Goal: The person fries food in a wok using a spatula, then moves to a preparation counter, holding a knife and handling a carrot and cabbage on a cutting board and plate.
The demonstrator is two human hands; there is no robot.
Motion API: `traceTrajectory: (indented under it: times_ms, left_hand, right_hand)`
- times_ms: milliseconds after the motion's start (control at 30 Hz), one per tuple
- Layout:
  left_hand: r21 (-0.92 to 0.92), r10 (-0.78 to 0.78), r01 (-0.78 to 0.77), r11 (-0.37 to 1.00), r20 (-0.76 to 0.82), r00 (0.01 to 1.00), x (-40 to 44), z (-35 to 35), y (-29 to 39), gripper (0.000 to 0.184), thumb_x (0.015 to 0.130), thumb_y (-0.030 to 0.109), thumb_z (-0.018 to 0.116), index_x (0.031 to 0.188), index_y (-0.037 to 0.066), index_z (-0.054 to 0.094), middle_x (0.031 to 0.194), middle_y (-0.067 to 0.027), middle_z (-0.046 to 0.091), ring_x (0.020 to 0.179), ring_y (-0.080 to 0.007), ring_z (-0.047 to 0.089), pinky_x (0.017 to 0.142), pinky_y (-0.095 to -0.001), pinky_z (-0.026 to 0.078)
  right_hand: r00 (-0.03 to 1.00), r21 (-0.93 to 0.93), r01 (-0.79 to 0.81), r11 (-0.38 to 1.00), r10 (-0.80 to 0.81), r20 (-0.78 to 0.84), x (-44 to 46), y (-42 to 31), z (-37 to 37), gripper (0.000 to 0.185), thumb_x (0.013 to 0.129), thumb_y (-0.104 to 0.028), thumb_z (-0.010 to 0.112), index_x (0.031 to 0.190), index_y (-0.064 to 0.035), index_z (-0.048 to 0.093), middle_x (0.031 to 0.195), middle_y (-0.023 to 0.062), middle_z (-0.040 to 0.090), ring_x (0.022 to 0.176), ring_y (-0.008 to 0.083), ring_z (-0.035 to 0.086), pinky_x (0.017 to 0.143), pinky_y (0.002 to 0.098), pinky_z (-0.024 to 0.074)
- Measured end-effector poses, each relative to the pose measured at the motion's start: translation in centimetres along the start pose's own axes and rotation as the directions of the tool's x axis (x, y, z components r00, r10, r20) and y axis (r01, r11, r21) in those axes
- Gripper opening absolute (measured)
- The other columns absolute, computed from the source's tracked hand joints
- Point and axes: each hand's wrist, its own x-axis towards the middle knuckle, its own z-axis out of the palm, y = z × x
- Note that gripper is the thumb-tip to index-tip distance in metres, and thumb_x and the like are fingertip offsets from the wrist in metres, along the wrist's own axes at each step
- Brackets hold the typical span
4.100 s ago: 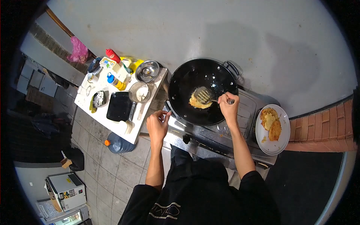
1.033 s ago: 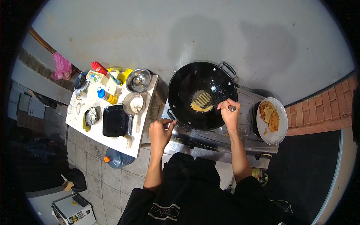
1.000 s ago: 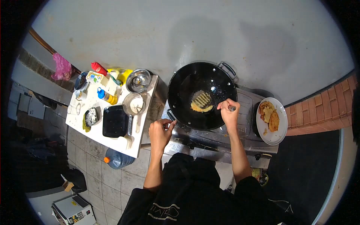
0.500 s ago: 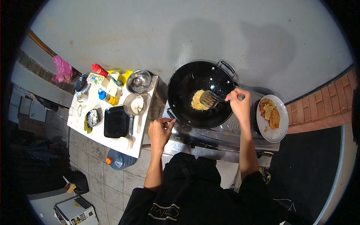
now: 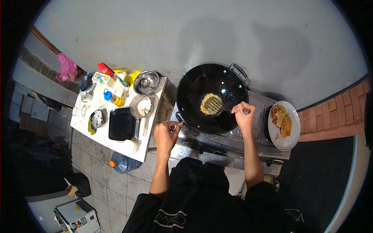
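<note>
A black wok [image 5: 194, 83] sits on the stove, with a golden, battered piece of food [image 5: 204, 101] frying near its middle. My right hand [image 5: 244, 116] is closed around the handle of a slotted spatula [image 5: 214, 105], whose slotted blade lies over the food and hides part of it. My left hand [image 5: 166, 136] is closed at the wok's near-left side, thumb and fingertips pinched on its loop handle [image 5: 179, 117]. Right of the stove, an oval white plate [image 5: 285, 144] holds several fried pieces [image 5: 286, 126].
The steel stove top [image 5: 186, 143] lies under the wok. On the left, a white table [image 5: 103, 136] carries a black square pan [image 5: 121, 124], a bowl of white flour-like powder [image 5: 143, 106], a steel bowl [image 5: 146, 82] and bottles. A large water jug [image 5: 126, 163] lies on the floor below.
My right hand has moved slightly down and left, and the spatula blade now covers more of the food. My left hand stays at the wok handle. The view has shifted a little.
</note>
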Motion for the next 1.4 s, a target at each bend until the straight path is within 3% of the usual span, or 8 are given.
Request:
traceTrajectory:
  times_ms: [233, 433, 500, 600, 700, 933, 1133, 1400]
  left_hand:
    - [0.008, -0.011, 0.011, 1.0, 0.035, 0.999, 0.1, -0.5, 0.9, 0.018, 0.075, 0.019, 0.076, 0.077, 0.001, 0.073, 0.061, -0.0145, 0.062, 0.053, -0.0247, 0.057, 0.056, -0.0348, 0.045]
    - [-0.012, -0.012, 0.012, 1.0, 0.017, 1.0, 0.0, -0.3, 0.6, 0.019, 0.074, 0.019, 0.077, 0.076, 0.0, 0.072, 0.062, -0.0154, 0.063, 0.054, -0.0248, 0.058, 0.056, -0.0352, 0.045]
    - [-0.019, 0.036, -0.037, 0.999, -0.025, 0.999, -0.1, -0.1, 0.2, 0.018, 0.075, 0.022, 0.077, 0.077, 0.004, 0.073, 0.056, -0.0098, 0.057, 0.05, -0.024, 0.056, 0.051, -0.0349, 0.043]
    - [-0.01, 0.009, -0.01, 1.0, -0.017, 1.0, -0.2, -0.2, 0.4, 0.018, 0.075, 0.022, 0.076, 0.077, 0.004, 0.073, 0.057, -0.0097, 0.058, 0.05, -0.0237, 0.056, 0.051, -0.0349, 0.042]
    - [-0.023, 0.025, -0.026, 0.999, -0.037, 0.999, -0.2, -0.1, 0.5, 0.019, 0.075, 0.022, 0.076, 0.077, 0.003, 0.073, 0.057, -0.0098, 0.058, 0.05, -0.0233, 0.056, 0.051, -0.0348, 0.042]
    - [-0.01, 0.022, -0.022, 1.0, -0.039, 0.999, -0.2, 0.1, 0.2, 0.021, 0.076, 0.023, 0.076, 0.077, 0.003, 0.073, 0.057, -0.01, 0.058, 0.05, -0.0237, 0.056, 0.051, -0.0353, 0.042]
    - [-0.032, 0.038, -0.039, 0.999, -0.022, 0.999, -0.3, 0.3, -0.3, 0.022, 0.076, 0.024, 0.076, 0.077, 0.003, 0.072, 0.056, -0.0103, 0.057, 0.05, -0.0241, 0.056, 0.051, -0.0357, 0.042]
    - [-0.034, 0.011, -0.011, 0.999, -0.019, 1.0, -0.3, 0.1, 0.5, 0.021, 0.076, 0.021, 0.075, 0.076, 0.0, 0.072, 0.055, -0.0119, 0.056, 0.049, -0.0229, 0.054, 0.05, -0.0346, 0.041]
  right_hand:
    - [0.999, 0.061, 0.011, 0.998, -0.014, 0.048, 0.1, 1.2, 0.0, 0.03, 0.079, 0.007, 0.044, 0.052, -0.0019, 0.033, 0.048, 0.0027, 0.041, 0.05, 0.0095, 0.054, 0.043, 0.0258, 0.0356]
    - [0.998, 0.03, 0.031, 0.999, -0.033, 0.055, -0.6, 0.6, -0.2, 0.028, 0.08, 0.006, 0.044, 0.054, -0.0005, 0.039, 0.051, 0.0043, 0.048, 0.052, 0.0101, 0.054, 0.046, 0.025, 0.0374]
    - [1.0, 0.098, 0.001, 0.995, -0.001, 0.004, -0.9, 0.6, -0.2, 0.025, 0.081, 0.005, 0.043, 0.056, 0.0017, 0.046, 0.055, 0.0075, 0.055, 0.055, 0.0112, 0.056, 0.05, 0.025, 0.0407]
    - [0.994, 0.136, -0.099, 0.986, 0.105, -0.039, -1.1, 0.7, -0.7, 0.024, 0.081, 0.004, 0.043, 0.059, 0.0036, 0.051, 0.059, 0.0106, 0.06, 0.057, 0.0121, 0.057, 0.054, 0.0254, 0.0432]
    - [0.993, 0.202, -0.101, 0.974, 0.112, -0.043, -0.6, 0.8, -0.7, 0.024, 0.082, 0.004, 0.042, 0.06, 0.004, 0.051, 0.06, 0.0111, 0.061, 0.058, 0.0125, 0.058, 0.055, 0.0257, 0.0437]
    - [0.999, 0.084, 0.042, 0.996, -0.041, -0.003, -0.3, 0.9, 1.4, 0.026, 0.079, 0.004, 0.044, 0.054, 0.0029, 0.046, 0.052, 0.0099, 0.056, 0.051, 0.0126, 0.056, 0.049, 0.0273, 0.0412]
    - [1.0, 0.05, 0.003, 0.999, -0.004, 0.021, -0.7, 0.7, 1.4, 0.026, 0.079, 0.004, 0.042, 0.053, 0.001, 0.041, 0.049, 0.0066, 0.047, 0.051, 0.0116, 0.055, 0.046, 0.0263, 0.0383]
    - [0.999, 0.094, 0.009, 0.996, -0.013, 0.039, -0.9, 0.9, 1.2, 0.027, 0.08, 0.006, 0.041, 0.054, -0.0003, 0.041, 0.051, 0.0062, 0.05, 0.051, 0.0114, 0.053, 0.047, 0.0258, 0.038]
